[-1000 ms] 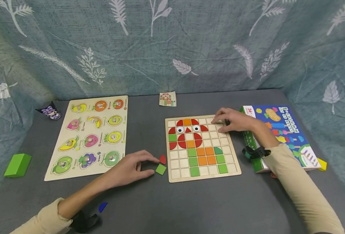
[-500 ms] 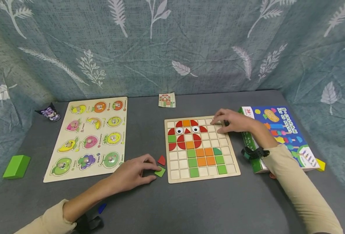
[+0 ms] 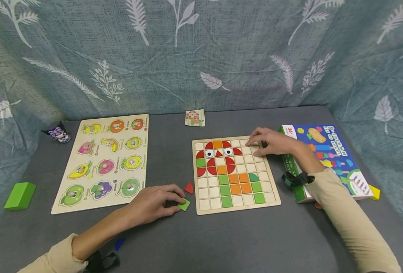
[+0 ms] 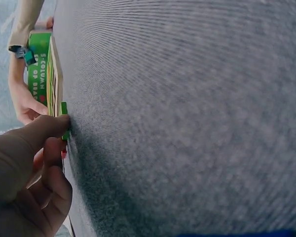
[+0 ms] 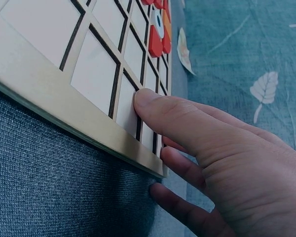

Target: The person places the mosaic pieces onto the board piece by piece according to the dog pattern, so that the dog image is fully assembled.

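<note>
My left hand pinches a small green square tile between thumb and fingers, left of the wooden grid board. In the left wrist view the thumb covers part of that tile. A red wedge-shaped piece lies just above it on the table. Red, orange and green pieces with two eye pieces form a bird-like picture on the board. On the board's upper right corner rests my right hand; in the right wrist view its thumb touches the grid and the other fingers reach past the edge.
A fruit knob puzzle lies on the left, beside a green block and a small figurine. A pattern card sits behind the board. At right are a blue box and a yellow block. A blue piece lies near the left forearm.
My left fingers have closed on the green tile and drawn it slightly left and towards me, away from the board. The right hand stays on the board's corner.
</note>
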A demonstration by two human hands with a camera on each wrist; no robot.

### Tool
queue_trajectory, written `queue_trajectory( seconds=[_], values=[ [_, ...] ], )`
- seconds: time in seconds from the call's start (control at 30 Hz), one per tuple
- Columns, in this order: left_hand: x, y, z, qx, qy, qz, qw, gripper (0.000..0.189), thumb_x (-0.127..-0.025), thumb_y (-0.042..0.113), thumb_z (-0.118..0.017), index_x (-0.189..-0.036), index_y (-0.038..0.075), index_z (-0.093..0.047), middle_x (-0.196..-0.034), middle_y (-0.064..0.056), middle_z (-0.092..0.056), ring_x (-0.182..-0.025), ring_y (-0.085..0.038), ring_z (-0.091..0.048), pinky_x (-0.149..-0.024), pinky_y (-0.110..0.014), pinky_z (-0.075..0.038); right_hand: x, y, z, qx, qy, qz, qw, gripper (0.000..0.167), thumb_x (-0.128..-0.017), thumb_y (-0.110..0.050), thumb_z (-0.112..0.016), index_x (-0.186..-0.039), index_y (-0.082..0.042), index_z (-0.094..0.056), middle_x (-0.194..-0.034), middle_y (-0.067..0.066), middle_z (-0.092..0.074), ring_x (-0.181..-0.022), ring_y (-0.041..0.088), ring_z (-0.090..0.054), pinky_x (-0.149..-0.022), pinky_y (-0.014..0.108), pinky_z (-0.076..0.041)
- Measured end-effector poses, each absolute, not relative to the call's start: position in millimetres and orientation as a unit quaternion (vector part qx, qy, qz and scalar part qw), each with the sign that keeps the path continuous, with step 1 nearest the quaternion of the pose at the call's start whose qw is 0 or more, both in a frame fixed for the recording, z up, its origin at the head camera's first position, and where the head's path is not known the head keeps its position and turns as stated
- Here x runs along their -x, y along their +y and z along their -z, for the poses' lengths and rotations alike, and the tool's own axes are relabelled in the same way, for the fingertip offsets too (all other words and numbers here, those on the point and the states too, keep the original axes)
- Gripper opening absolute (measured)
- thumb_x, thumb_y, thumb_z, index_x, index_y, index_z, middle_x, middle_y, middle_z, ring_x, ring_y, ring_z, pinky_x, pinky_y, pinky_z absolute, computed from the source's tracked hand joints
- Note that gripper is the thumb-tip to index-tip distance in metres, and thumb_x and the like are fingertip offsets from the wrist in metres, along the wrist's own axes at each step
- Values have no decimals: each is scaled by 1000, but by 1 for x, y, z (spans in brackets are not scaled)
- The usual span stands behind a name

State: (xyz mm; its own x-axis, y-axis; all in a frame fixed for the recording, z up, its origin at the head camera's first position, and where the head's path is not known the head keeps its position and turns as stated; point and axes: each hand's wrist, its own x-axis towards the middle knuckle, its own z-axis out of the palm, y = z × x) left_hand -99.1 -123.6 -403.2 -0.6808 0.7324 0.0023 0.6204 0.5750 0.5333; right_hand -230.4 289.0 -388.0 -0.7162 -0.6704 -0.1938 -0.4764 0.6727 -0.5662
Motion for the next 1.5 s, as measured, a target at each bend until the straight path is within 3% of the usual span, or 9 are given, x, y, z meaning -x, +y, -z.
queue_trajectory(
  seconds=[0.43, 0.7, 0.9, 1.03, 1.5],
  values=[
    [107, -118, 396, -360, 881, -303, 55, 19, -81, 22, -79, -100, 20, -76, -102, 8, -66, -65, 1, -50, -59, -15, -42, 230, 290, 388, 324, 891, 248, 200, 38, -88, -17, -71, -125, -9, -65, -126, 15, -52, -103, 24, -51, -80, 39, -43],
    [136, -56, 381, -375, 886, -272, 18, 24, -81, 28, -79, -103, 20, -77, -101, 4, -67, -81, -10, -62, -61, -20, -44, 233, 292, 385, 327, 893, 240, 193, 38, -88, -17, -71, -125, -9, -65, -126, 15, -52, -91, 20, -51, -77, 37, -43],
    [172, 7, 379, -425, 878, -216, 48, 20, -87, 32, -73, -104, 23, -77, -102, 5, -65, -69, -7, -56, -48, -18, -36, 232, 291, 388, 325, 890, 252, 195, 37, -88, -17, -71, -123, -8, -66, -124, 15, -53, -92, 20, -51, -77, 37, -44],
    [189, 30, 382, -432, 878, -197, 59, 19, -88, 31, -72, -104, 23, -77, -103, 3, -66, -68, -9, -59, -45, -18, -33, 232, 289, 391, 334, 889, 250, 187, 37, -88, -16, -71, -123, -8, -66, -124, 15, -53, -98, 23, -52, -78, 37, -44],
    [201, 41, 391, -404, 891, -190, 85, 22, -88, 29, -71, -108, 21, -76, -105, 2, -66, -73, -11, -63, -44, -19, -34, 233, 290, 392, 344, 888, 248, 177, 36, -89, -17, -70, -123, -7, -66, -123, 16, -53, -103, 27, -53, -77, 37, -44]
  ],
)
